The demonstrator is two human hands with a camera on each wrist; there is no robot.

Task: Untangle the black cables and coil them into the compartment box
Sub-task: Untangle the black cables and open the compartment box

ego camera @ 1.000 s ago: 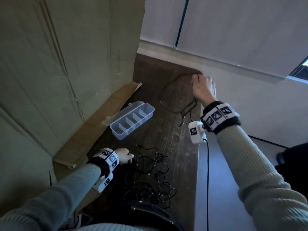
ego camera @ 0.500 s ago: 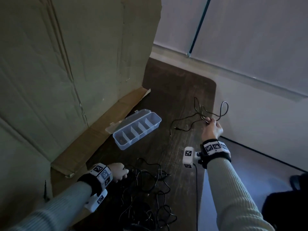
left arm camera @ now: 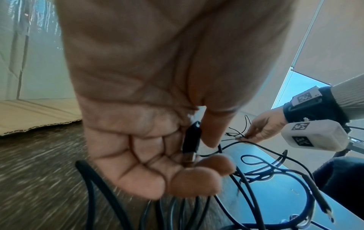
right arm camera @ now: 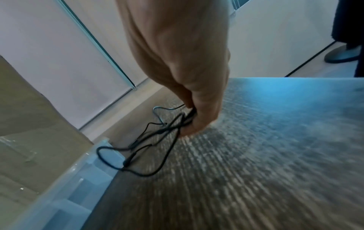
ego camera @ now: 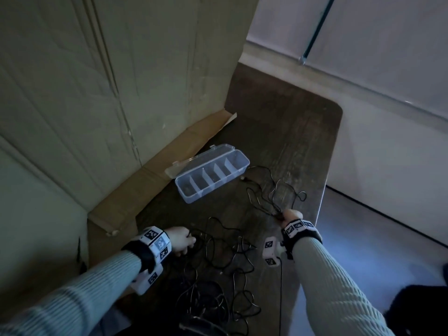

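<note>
A clear plastic compartment box [ego camera: 212,174] lies open on the dark wooden table [ego camera: 278,122], its compartments holding nothing. My right hand [ego camera: 289,215] pinches a thin black cable [ego camera: 271,192] whose loops spread on the table just right of the box; the right wrist view shows the same thin cable [right arm camera: 157,140] under my fingers [right arm camera: 197,121] next to the box wall [right arm camera: 78,179]. My left hand [ego camera: 180,240] holds a black USB plug [left arm camera: 191,140] at the left edge of a tangled pile of black cables [ego camera: 225,263].
A large cardboard sheet [ego camera: 97,93] stands along the table's left side, its flap [ego camera: 157,175] lying under the box lid. The table's right edge [ego camera: 324,190] drops to the floor close to my right hand. A wall rises behind the table.
My right hand has pulled the thin cable from the far end of the table back toward me, and its loops now lie beside the box. My left hand has stayed at the tangle.
</note>
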